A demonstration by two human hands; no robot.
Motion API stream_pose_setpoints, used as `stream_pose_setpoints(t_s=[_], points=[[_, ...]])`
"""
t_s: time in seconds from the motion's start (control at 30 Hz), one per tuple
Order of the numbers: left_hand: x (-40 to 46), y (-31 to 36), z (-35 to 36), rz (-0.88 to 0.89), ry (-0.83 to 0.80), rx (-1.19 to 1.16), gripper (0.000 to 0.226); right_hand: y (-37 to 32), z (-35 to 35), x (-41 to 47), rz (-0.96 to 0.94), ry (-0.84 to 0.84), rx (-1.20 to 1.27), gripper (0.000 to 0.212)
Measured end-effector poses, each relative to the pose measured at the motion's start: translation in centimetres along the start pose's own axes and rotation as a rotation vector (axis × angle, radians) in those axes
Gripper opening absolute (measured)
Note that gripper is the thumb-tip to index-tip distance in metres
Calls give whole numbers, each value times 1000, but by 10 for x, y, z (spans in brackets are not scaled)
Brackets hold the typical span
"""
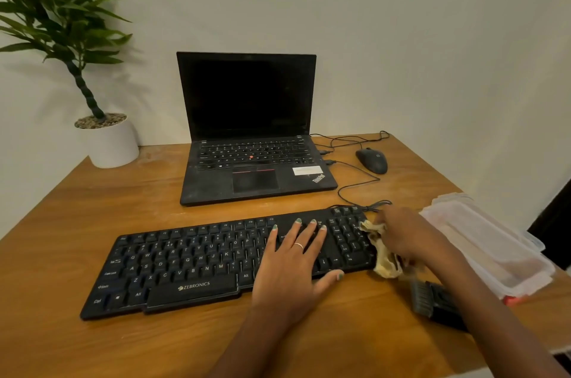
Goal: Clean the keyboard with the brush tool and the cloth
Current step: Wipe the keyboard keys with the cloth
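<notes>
The left hand [293,260] lies flat, fingers straight, on the black plastic keyboard [191,266]; beside it the right hand [408,238] grips a crumpled yellowish cloth [383,257], with the dark brush tool [432,300] and clear plastic box [491,247] close by.

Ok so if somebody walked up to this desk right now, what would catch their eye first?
Most likely the two hands at work on the black keyboard at the front of the desk: the left hand lies flat on its keys while the right hand holds a yellowish cloth against its right end. Behind it stands an open laptop with a dark screen, and a leafy plant fills the back left corner.
</notes>
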State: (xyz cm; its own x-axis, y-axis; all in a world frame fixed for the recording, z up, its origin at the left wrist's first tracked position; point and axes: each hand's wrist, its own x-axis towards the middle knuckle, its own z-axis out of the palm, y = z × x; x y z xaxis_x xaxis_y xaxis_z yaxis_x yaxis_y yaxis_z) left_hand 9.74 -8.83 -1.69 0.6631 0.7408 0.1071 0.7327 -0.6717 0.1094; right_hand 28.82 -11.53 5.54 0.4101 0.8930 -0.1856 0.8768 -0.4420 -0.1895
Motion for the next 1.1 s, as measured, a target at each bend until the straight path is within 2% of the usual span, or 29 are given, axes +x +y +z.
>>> stream_pose_setpoints(t_s=[0.17, 0.33, 0.5, 0.73, 0.97, 1.1], points=[[0, 0, 1, 3, 8, 4, 84, -7, 7, 34, -86, 58, 128, 51], [0, 0, 2, -2, 13, 3, 85, 9, 9, 7, -70, 17, 128, 53], [0, -1, 3, 9, 29, 4, 85, 15, 8, -12, -20, -28, 115, 43], [0, 1, 0, 9, 26, 19, 86, -5, 10, 24, -31, 99, 296, 51], [1, -1, 4, 4, 36, 27, 78, 6, 17, -25, 52, 46, 199, 48], [1, 0, 5, 0, 33, 29, 79, -14, 45, -58, -10, 177, 108, 52]])
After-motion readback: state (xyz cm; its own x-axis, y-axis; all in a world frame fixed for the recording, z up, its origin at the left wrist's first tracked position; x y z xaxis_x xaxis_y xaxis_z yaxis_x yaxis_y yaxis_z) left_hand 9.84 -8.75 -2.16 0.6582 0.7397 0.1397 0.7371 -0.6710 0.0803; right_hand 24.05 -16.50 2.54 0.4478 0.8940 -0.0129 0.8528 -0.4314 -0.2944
